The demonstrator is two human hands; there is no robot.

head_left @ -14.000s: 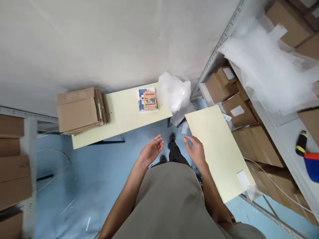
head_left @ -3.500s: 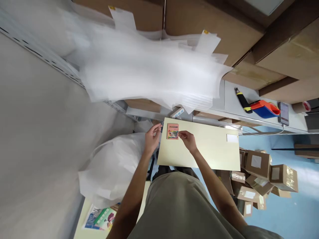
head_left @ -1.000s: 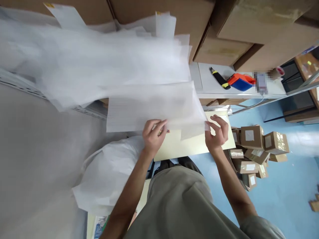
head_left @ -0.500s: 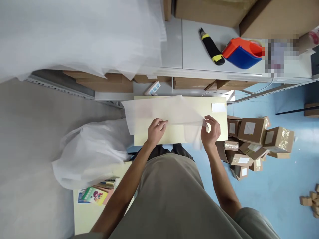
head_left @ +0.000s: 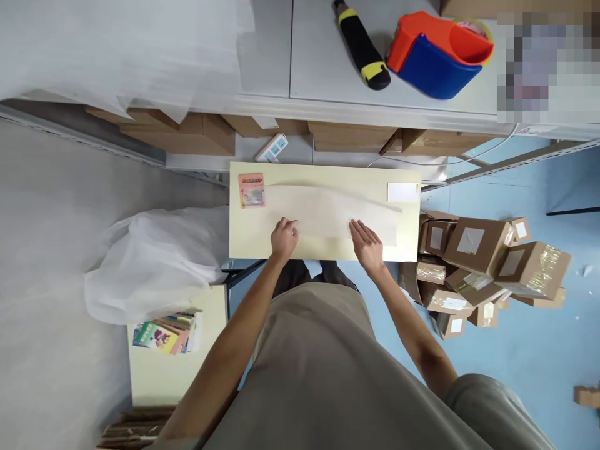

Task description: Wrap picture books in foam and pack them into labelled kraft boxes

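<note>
A thin, translucent white packing sheet point(head_left: 325, 209) lies lengthwise on the pale yellow table point(head_left: 407, 244) in front of me. My left hand point(head_left: 284, 240) is closed on the sheet's near edge, left of its middle. Fingers stretched and side by side, my right hand point(head_left: 367, 244) lies flat over the near right part of the sheet. Beyond the sheet's left end rests a pink booklet point(head_left: 252, 190). A small white card point(head_left: 403, 192) is at the table's far right corner.
A shelf behind the table bears a utility knife point(head_left: 363, 50), an orange and blue tape dispenser point(head_left: 435, 56) and white sheeting point(head_left: 117, 50). Cardboard boxes point(head_left: 473, 240) are piled on the right. At left are a white sheeting heap point(head_left: 159, 262) and books point(head_left: 159, 337) on another table.
The packing sheet was held up over the table's left part and now lies flatter, baring the pink booklet. My right hand has moved left and flattened, letting go of the sheet's right corner.
</note>
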